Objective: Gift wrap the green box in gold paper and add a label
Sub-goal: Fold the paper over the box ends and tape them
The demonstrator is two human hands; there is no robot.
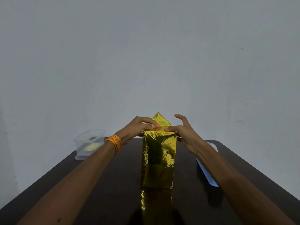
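- Wall (146, 54): plain grey, fills the upper half behind everything.
- Table (105, 184): dark, glossy; gold reflection on it in front of the box.
- Box (158, 168): stands upright, tall, mid-table, between the two forearms. Visible front face fully covered in gold paper (159, 142), crinkled and shiny.
- Tray (207, 169): light blue, flat, on the right side of the table, partly hidden by the right forearm.
- Container (88, 144): clear plastic, far left corner of the table, well apart from the box; something yellow and something dark inside, blurred.
- Left hand (141, 126): on the box top from the left, fingers bent, tips down on the folded paper at the top edge. Cannot tell if it pinches or only presses.
- Right hand (182, 129): on the box top from the right, thumb flat on the top edge, other fingers spread and lifted off. Thumb tip and left fingertips nearly meet at the top middle.
- Flap (160, 120): gold triangle, stands up at the far side of the box top, behind the fingers.
- Bracelet (113, 142): orange thread wound round the left wrist.
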